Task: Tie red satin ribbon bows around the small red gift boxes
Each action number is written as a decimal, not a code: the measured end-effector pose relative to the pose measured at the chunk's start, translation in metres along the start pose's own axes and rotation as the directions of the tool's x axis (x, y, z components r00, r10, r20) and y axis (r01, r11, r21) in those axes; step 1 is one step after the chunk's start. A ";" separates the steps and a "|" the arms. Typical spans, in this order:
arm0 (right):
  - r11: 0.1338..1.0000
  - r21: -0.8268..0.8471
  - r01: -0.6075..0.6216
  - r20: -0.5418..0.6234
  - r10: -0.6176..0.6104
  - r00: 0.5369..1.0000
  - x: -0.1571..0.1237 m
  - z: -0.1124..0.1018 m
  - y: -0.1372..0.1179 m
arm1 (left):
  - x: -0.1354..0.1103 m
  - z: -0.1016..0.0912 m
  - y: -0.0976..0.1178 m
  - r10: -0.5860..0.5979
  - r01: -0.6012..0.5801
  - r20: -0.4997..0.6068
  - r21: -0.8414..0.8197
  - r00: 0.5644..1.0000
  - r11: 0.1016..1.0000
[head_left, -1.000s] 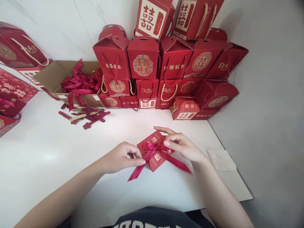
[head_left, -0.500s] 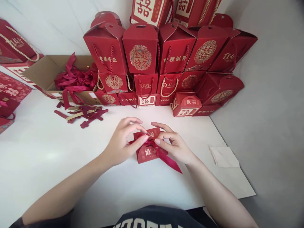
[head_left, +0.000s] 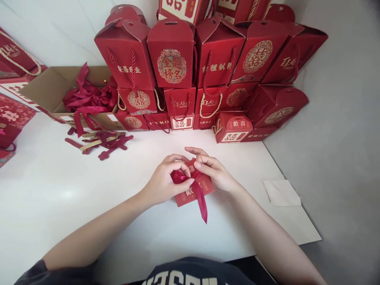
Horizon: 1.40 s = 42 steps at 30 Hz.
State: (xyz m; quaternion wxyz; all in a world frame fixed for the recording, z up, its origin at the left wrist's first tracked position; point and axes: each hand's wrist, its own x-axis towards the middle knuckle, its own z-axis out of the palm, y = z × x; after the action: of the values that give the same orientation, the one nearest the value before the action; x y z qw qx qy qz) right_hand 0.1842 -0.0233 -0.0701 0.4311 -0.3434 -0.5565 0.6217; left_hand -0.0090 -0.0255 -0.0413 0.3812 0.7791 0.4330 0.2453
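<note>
A small red gift box (head_left: 208, 184) with pale lettering sits on the white table in front of me. Across its top runs a dark pink satin ribbon (head_left: 202, 204), one tail hanging over the near side toward me. My left hand (head_left: 169, 178) pinches the ribbon between thumb and index finger at the top of the box, with a loop of it beside the fingers. My right hand (head_left: 215, 170) has thumb and index finger closed on the ribbon near the box's far right part. The hands partly cover the knot area.
Stacked red gift boxes (head_left: 170, 51) with cord handles line the back. At the back left, an open cardboard box (head_left: 38, 89) holds crumpled ribbons (head_left: 89, 99); dark red and gold strips (head_left: 102, 142) lie before it. A white tissue (head_left: 282, 192) lies right, near a grey wall.
Both hands have closed in on the ribbon. A loop now shows by my left fingers, and the tail has swung from lower right to nearly straight toward me. The view has shifted slightly.
</note>
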 end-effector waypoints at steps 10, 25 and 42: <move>1.000 -0.013 -0.011 0.025 0.011 1.000 -0.004 -0.008 0.000 | 0.001 -0.001 -0.001 0.022 -0.022 0.001 0.044 1.000 0.999; 0.984 0.152 -0.091 0.089 0.078 0.993 -0.005 -0.008 0.008 | 0.000 -0.003 0.000 0.005 -0.005 0.037 -0.007 0.999 1.000; 0.819 -0.498 -0.283 0.394 0.505 0.768 -0.053 -0.029 -0.057 | 0.012 -0.051 -0.012 0.230 -0.234 0.227 -0.011 0.946 0.972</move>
State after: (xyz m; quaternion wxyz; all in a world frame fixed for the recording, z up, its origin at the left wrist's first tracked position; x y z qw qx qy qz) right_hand 0.2399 -0.0605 -0.0211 0.0424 -0.3606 -0.6806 0.6364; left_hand -0.0446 0.0083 -0.0203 0.3903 0.8506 0.2938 0.1945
